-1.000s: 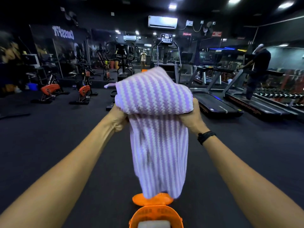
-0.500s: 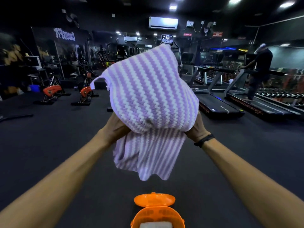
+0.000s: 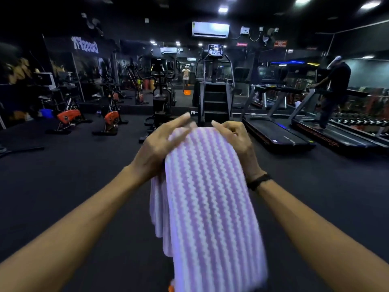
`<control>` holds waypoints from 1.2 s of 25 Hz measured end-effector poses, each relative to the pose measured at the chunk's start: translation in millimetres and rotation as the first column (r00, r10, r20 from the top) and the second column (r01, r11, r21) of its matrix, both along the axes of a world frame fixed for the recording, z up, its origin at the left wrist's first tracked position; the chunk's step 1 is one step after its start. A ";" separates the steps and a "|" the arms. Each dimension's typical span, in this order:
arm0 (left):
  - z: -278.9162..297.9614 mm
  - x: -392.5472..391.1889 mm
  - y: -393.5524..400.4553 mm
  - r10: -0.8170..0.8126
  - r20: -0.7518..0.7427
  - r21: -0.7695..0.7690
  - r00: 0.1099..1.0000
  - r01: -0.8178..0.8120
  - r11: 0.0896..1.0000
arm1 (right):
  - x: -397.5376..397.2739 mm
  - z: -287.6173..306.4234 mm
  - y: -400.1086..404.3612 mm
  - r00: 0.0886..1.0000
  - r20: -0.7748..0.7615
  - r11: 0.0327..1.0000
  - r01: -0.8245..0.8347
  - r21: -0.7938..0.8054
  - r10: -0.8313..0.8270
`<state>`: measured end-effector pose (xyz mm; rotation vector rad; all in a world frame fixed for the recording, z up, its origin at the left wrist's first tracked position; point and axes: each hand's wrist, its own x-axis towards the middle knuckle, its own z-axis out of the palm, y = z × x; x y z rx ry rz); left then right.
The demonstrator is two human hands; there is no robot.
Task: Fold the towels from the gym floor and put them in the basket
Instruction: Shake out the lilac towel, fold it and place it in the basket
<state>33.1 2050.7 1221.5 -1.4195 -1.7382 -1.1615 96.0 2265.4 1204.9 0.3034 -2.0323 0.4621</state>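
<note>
Two bare forearms reach in from the lower corners of the head view, with no sleeve showing on either up to the frame edge. The left hand [image 3: 156, 147] wears nothing: no ring, band or glove shows on it. The right hand [image 3: 240, 142] is also ungloved, and no ring can be made out on its fingers. Around the right wrist sits a narrow black band [image 3: 257, 182], snug against the wrist, its surface plain and matte; whether it is a watch strap or a simple bracelet cannot be told. Fingernails on both hands look short and unpainted.
</note>
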 end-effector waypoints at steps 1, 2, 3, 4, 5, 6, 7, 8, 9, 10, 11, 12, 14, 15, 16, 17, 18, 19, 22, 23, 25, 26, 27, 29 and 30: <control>3.9 2.9 0.0 -0.073 0.199 0.016 0.977 0.071 0.997 | -4.9 -4.7 7.2 1.000 -0.026 1.000 -0.002 0.004 0.002; 0.6 -4.7 -0.6 -0.039 0.227 0.029 0.973 0.033 0.999 | -9.2 -3.8 14.1 0.999 -0.024 0.997 -0.044 -0.061 0.043; 1.8 -9.7 -3.6 -0.015 0.290 0.011 0.957 0.012 1.000 | -8.5 -4.0 19.0 0.997 -0.002 0.985 -0.079 -0.150 0.079; -1.8 -19.4 -7.2 0.001 0.364 -0.038 0.932 0.013 0.999 | -9.4 0.1 21.8 0.992 0.020 0.965 -0.120 -0.234 0.128; -2.9 -24.0 -10.6 0.013 0.475 -0.069 0.880 0.023 0.997 | -7.9 1.8 24.8 0.984 0.089 0.948 -0.123 -0.295 0.155; -3.7 -25.6 -11.1 0.023 0.586 -0.099 0.810 0.044 0.994 | -8.7 2.7 29.4 0.968 0.145 0.925 -0.142 -0.351 0.204; -7.1 -26.7 -12.5 0.013 0.653 -0.091 0.757 0.062 0.994 | -8.4 5.2 28.5 0.953 0.205 0.913 -0.131 -0.386 0.224; -10.3 -26.1 -12.9 0.001 0.724 -0.084 0.690 0.087 0.993 | -9.2 5.4 26.8 0.936 0.243 0.898 -0.134 -0.419 0.253; -12.8 -28.7 -13.4 0.017 0.753 -0.082 0.658 0.068 0.994 | -6.8 6.0 21.5 0.926 0.262 0.889 -0.135 -0.438 0.270; -12.5 -28.3 -14.2 0.014 0.791 -0.062 0.612 0.057 0.996 | -6.7 4.2 19.5 0.910 0.266 0.862 -0.162 -0.480 0.319; -12.6 -29.9 -15.5 0.011 0.810 -0.046 0.586 0.045 0.998 | -5.1 3.1 18.2 0.896 0.275 0.834 -0.162 -0.528 0.348; -11.5 -30.4 -16.7 -0.001 0.832 -0.028 0.555 0.043 0.999 | -4.6 1.7 17.8 0.869 0.287 0.788 -0.169 -0.592 0.402; -5.7 -26.0 -14.7 -0.013 0.862 -0.019 0.507 0.058 0.998 | -0.4 -3.5 15.9 0.748 0.360 0.666 -0.145 -0.731 0.558; -5.2 -24.4 -12.1 -0.034 0.871 -0.005 0.491 0.077 0.997 | 1.6 -8.2 15.7 0.665 0.399 0.601 -0.094 -0.793 0.631; -4.2 -21.3 -8.7 -0.051 0.877 0.015 0.478 0.080 0.997 | 3.0 -12.6 14.6 0.600 0.438 0.568 -0.034 -0.823 0.670; -3.8 -19.4 -5.3 -0.058 0.885 0.019 0.463 0.089 0.996 | 4.3 -15.9 13.9 0.543 0.469 0.556 0.005 -0.831 0.697; -1.3 -15.4 -3.2 -0.066 0.901 0.022 0.429 0.107 0.994 | 4.8 -16.2 12.0 0.508 0.471 0.534 0.025 -0.845 0.721; -0.2 -14.4 -1.9 -0.044 0.917 -0.004 0.396 0.118 0.993 | 5.9 -15.0 8.9 0.476 0.479 0.532 0.028 -0.846 0.738; 0.1 -4.4 1.5 0.119 0.922 -0.172 0.370 0.114 0.979 | 17.4 -0.9 -8.0 0.454 0.481 0.516 0.053 -0.855 0.750; -3.1 -2.5 3.3 0.143 0.891 -0.218 0.431 0.129 0.967 | 19.3 4.4 -9.6 0.493 0.465 0.499 0.072 -0.864 0.735; -5.3 0.3 7.0 0.119 0.848 -0.222 0.517 0.142 0.965 | 22.5 11.8 -11.1 0.532 0.483 0.547 0.043 -0.836 0.695; -5.6 1.8 8.5 0.066 0.857 -0.173 0.512 0.164 0.971 | 23.7 8.1 -6.6 0.539 0.484 0.533 0.075 -0.843 0.689; -6.9 1.8 6.4 -0.005 0.880 -0.098 0.474 0.193 0.976 | 20.5 2.2 -1.2 0.572 0.463 0.482 0.131 -0.866 0.677; -7.6 1.3 -2.4 -0.193 0.917 0.102 0.349 0.264 0.959 | 19.8 0.3 1.6 0.599 0.463 0.467 0.162 -0.869 0.653; -10.1 -0.4 -8.3 -0.307 0.917 0.217 0.256 0.324 0.921 | 20.4 0.1 3.6 0.647 0.443 0.450 0.168 -0.877 0.621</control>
